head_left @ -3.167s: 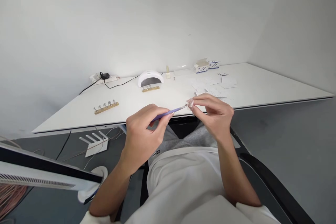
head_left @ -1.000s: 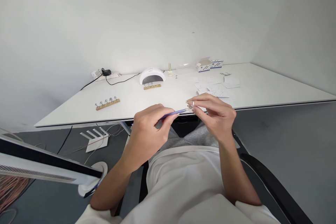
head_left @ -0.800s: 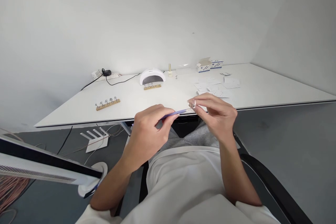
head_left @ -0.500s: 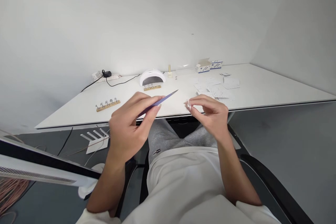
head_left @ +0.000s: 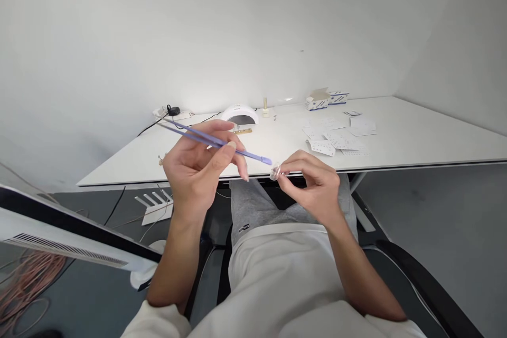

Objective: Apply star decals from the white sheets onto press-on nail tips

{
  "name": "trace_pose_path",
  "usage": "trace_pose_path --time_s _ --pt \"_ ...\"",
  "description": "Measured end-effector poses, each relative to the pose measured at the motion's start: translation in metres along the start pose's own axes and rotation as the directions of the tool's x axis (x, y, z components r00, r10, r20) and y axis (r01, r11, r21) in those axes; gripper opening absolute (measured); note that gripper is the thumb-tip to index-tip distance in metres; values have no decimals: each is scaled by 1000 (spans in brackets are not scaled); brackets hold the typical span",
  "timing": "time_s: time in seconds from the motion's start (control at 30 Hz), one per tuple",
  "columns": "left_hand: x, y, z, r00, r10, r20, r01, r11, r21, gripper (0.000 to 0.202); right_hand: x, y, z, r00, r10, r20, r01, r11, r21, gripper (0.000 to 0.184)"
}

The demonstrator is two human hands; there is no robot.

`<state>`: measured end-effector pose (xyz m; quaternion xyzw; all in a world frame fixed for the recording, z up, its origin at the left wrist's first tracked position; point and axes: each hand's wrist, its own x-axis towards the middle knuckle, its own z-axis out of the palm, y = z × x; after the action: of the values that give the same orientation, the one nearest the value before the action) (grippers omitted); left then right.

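Note:
My left hand (head_left: 194, 174) holds a pair of purple tweezers (head_left: 253, 156) between thumb and fingers. Their two pointed arms spread back over the hand to the left, while the joined blunt end points right. Just beyond that end, my right hand (head_left: 315, 185) pinches a small clear, shiny piece (head_left: 274, 171) between thumb and fingertips. It looks like a transparent nail tip on a little stand, though I cannot be sure. A small gap seems to lie between tweezers and piece, both near the table's front edge.
On the white table (head_left: 415, 137) stand a white nail lamp (head_left: 240, 112), a wooden strip (head_left: 243, 131) with small stands, and a polish bottle (head_left: 265, 111). Printed sheets (head_left: 344, 140) and small boxes (head_left: 318, 99) lie to the right. A router (head_left: 157, 212) sits below at left.
The tweezers have been turned around in my left hand: the pointed end faced right before, now the blunt end does. My right hand has lowered slightly with the clear piece. The view has shifted left.

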<state>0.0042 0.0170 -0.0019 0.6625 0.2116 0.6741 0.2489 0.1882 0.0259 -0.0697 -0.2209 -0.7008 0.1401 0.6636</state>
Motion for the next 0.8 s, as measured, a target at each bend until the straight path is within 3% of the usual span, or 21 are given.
trace_pose_path --time_s 0.07,0.2,0.27,0.4,0.5,0.8 --pt "-1 1 0 998 54 -38 -55 999 -3 6 -1 -1 2 1000 18 4 -18 1000 21 24" --pt "-8 4 12 943 156 -295 -118 983 142 17 -1 -4 5 1000 28 -9 -27 999 39 24" --pt "-12 3 20 922 165 -350 -110 979 173 16 -1 -5 6 999 29 -17 -29 999 29 23" --pt "-19 2 32 935 143 -323 -92 981 168 13 -2 -7 7 998 44 -48 -44 999 10 21" --pt "-22 4 37 931 192 -312 -144 975 169 12 -2 -8 8 998 37 -53 -36 999 19 22" --pt "-28 4 38 926 230 -298 -173 963 208 6 -2 -11 12 992 63 -111 -68 997 -41 17"
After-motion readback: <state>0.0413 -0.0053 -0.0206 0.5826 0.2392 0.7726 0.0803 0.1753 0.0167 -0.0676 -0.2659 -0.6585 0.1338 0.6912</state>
